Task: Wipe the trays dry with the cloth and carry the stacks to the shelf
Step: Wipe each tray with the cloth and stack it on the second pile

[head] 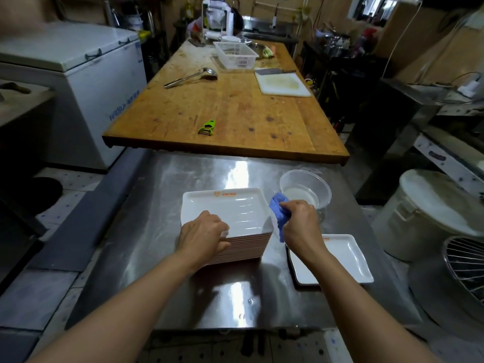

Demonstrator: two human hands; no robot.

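Fingers [290,209] around blue cloth [278,216], tray logo [224,194] illegible

- Blue lettering is seen on the front of the white chest freezer [86,82], far to the left of the left hand [203,231]; it is too blurred to be read.
- An orange printed mark is seen on the far rim of the top tray [227,205], just beyond both hands; its characters cannot be made out.
- A like orange mark on the single tray [340,258] beside the right hand [298,222] is partly hidden and unreadable.
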